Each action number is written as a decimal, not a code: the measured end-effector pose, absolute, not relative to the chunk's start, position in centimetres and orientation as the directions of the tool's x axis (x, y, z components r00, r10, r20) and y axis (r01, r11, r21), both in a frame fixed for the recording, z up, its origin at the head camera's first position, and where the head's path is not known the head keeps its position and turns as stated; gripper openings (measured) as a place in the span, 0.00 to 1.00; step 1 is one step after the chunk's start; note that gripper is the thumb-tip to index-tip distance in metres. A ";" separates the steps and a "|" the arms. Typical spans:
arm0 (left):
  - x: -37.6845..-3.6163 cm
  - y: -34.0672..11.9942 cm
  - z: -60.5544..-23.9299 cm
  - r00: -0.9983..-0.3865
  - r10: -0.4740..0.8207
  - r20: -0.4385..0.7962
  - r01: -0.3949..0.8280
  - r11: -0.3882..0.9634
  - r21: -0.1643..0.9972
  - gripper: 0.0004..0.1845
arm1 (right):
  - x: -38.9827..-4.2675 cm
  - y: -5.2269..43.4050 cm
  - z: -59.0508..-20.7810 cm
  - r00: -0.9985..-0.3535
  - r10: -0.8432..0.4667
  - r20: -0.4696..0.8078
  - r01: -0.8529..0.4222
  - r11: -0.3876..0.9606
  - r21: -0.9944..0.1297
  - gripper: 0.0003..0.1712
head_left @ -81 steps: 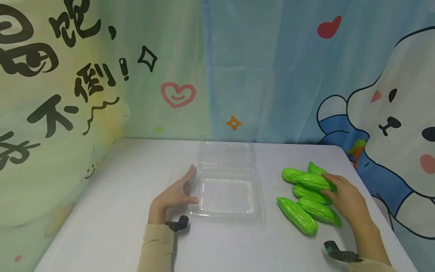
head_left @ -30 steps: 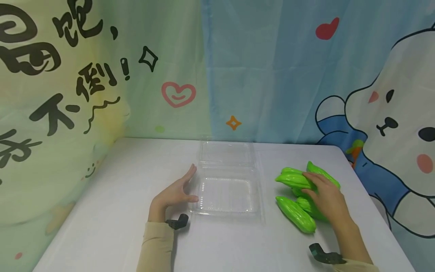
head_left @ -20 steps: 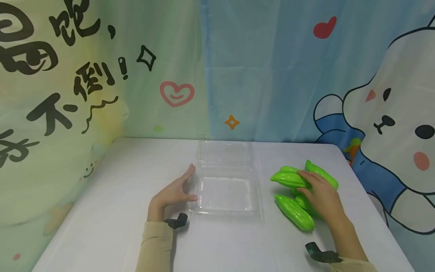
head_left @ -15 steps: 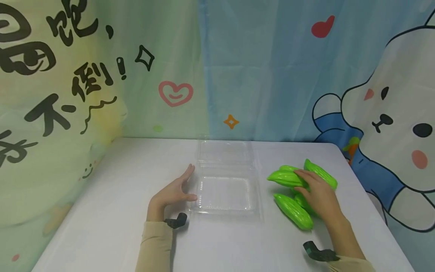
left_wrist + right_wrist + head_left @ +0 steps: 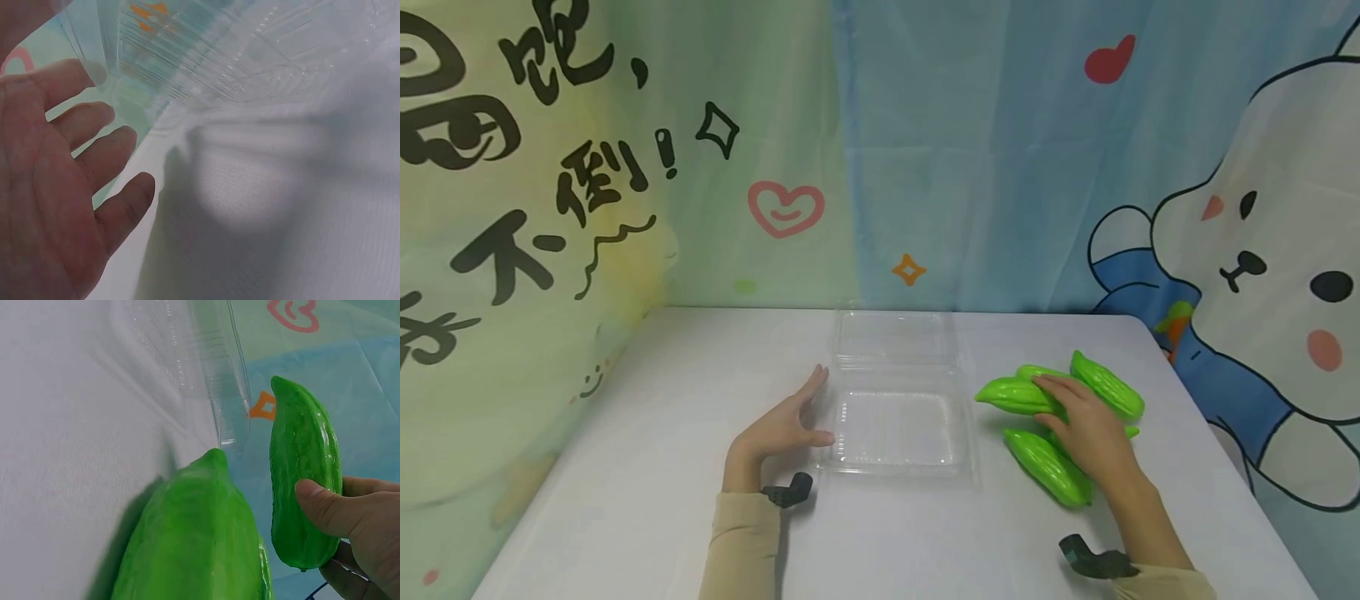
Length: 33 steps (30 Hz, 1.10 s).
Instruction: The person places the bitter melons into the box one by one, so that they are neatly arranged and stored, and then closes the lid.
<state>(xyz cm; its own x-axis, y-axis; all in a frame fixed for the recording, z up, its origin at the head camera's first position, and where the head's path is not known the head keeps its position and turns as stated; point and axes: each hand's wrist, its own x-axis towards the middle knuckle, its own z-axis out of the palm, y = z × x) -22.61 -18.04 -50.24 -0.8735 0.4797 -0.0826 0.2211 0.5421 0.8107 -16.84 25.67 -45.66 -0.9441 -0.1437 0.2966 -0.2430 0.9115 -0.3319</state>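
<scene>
At the near edge of the white table, two beige sleeves enter the view, each wrist carrying a small black camera mount. The left hand rests on its edge on the tabletop with fingers straight and slightly spread, holding nothing; its fingertips lie just beside the left rim of the clear box, and the thumb appears to touch that rim. The box stands open near the middle of the table, its shallow tray toward the person and its hinged lid laid flat behind it, toward the back edge. To the left of the hand the tabletop runs bare to the left edge, and a bare strip also lies between the box and the near edge. The right hand grips one green gourd, thumb and fingers curled round its rear half; in the wrist view the thumb presses on its side. The held gourd is lifted clear of the table, its pointed tip toward the box and just beside the box's right rim. Under and beside the hand the other gourds lie on the table: one gourd in front, near the person, one gourd behind, and others partly hidden by the hand. A narrow bare lane separates this pile from the box. A cartoon curtain closes the far side.
</scene>
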 end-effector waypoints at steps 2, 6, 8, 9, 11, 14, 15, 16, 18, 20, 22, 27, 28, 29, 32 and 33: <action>-22.6 -18.1 -50.2 -0.876 0.474 -0.089 0.212 0.543 0.812 0.61 | -16.9 25.5 -45.8 -0.942 -0.147 0.301 -0.248 0.911 -0.330 0.34; -22.6 -18.0 -50.2 -0.876 0.472 -0.098 0.201 0.543 0.815 0.61 | -17.1 25.3 -46.1 -0.934 -0.157 0.321 -0.264 0.908 -0.324 0.34; -22.6 -18.0 -50.2 -0.876 0.472 -0.100 0.200 0.545 0.814 0.61 | -17.2 25.1 -46.2 -0.930 -0.163 0.328 -0.272 0.907 -0.321 0.34; -22.5 -18.0 -50.2 -0.876 0.473 -0.099 0.201 0.544 0.815 0.61 | -17.2 25.0 -46.2 -0.929 -0.165 0.331 -0.275 0.907 -0.320 0.34; -22.5 -18.0 -50.2 -0.876 0.472 -0.099 0.201 0.544 0.815 0.61 | -17.2 24.7 -46.1 -0.931 -0.167 0.325 -0.274 0.907 -0.320 0.34; -22.5 -18.1 -50.2 -0.877 0.470 -0.099 0.203 0.548 0.811 0.61 | -17.3 24.2 -46.0 -0.936 -0.170 0.310 -0.272 0.906 -0.324 0.34; -22.5 -18.1 -50.2 -0.877 0.471 -0.098 0.204 0.549 0.811 0.61 | -17.3 24.1 -46.0 -0.937 -0.170 0.305 -0.271 0.905 -0.327 0.34; -22.6 -18.1 -50.2 -0.877 0.471 -0.096 0.206 0.548 0.810 0.60 | -17.3 23.9 -46.0 -0.937 -0.172 0.303 -0.272 0.905 -0.328 0.33; -22.6 -18.1 -50.2 -0.876 0.474 -0.095 0.210 0.549 0.809 0.60 | -17.3 23.7 -46.0 -0.935 -0.177 0.308 -0.279 0.901 -0.331 0.33; -22.6 -18.0 -50.2 -0.875 0.475 -0.095 0.210 0.549 0.809 0.61 | -17.3 23.5 -46.0 -0.933 -0.180 0.310 -0.283 0.901 -0.329 0.33; -22.6 -18.0 -50.1 -0.874 0.476 -0.098 0.208 0.549 0.809 0.61 | -17.3 23.3 -46.0 -0.934 -0.181 0.306 -0.282 0.903 -0.325 0.33; -22.6 -17.9 -50.0 -0.873 0.477 -0.098 0.212 0.553 0.805 0.61 | -17.4 22.8 -45.9 -0.944 -0.180 0.275 -0.266 0.911 -0.316 0.33; -22.6 -17.9 -50.0 -0.873 0.477 -0.097 0.214 0.555 0.804 0.61 | -17.4 22.7 -45.9 -0.944 -0.181 0.275 -0.266 0.911 -0.315 0.33; -22.6 -17.9 -50.0 -0.873 0.478 -0.096 0.215 0.554 0.804 0.61 | -17.4 22.6 -45.9 -0.944 -0.183 0.275 -0.268 0.912 -0.311 0.33; -22.6 -17.9 -49.9 -0.874 0.476 -0.094 0.216 0.555 0.803 0.61 | -17.5 22.3 -45.8 -0.940 -0.191 0.283 -0.277 0.911 -0.305 0.33; -22.6 -17.9 -49.9 -0.874 0.478 -0.089 0.220 0.552 0.804 0.61 | -17.5 22.2 -45.8 -0.941 -0.190 0.282 -0.276 0.910 -0.308 0.33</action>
